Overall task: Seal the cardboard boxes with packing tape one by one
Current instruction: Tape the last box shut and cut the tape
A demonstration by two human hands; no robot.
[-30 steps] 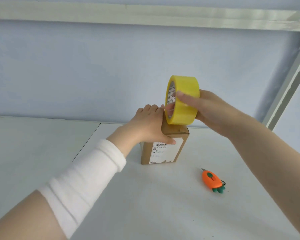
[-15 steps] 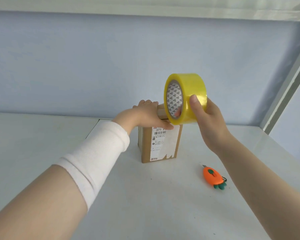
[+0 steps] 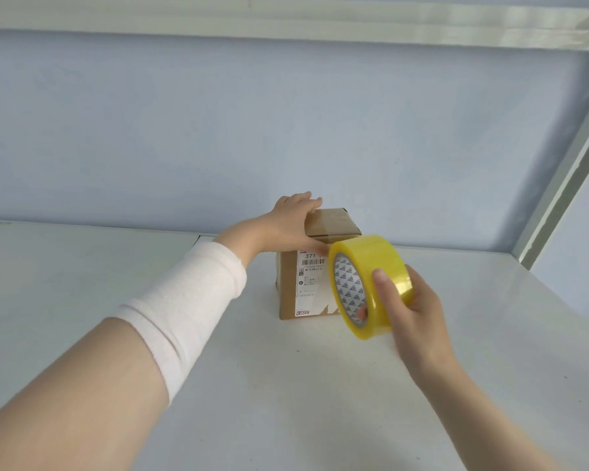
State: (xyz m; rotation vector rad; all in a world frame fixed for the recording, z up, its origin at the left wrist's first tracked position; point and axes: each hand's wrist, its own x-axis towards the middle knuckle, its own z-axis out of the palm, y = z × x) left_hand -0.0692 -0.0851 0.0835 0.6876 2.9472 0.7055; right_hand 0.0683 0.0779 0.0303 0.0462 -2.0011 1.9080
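Steadying the cardboard box (image 3: pixel 332 222) on the counter (image 3: pixel 286 385) with my left hand (image 3: pixel 286 226) gripping its top edge, I hold the tape roll (image 3: pixel 378 266) in my right hand (image 3: pixel 419 317) just before its front, so I judge the top seam taped but the strip uncut.

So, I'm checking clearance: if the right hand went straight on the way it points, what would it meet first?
Probably the cardboard box: the right hand points up-left, and the tape roll it holds overlaps the box's labelled front. The gap in depth is unclear.
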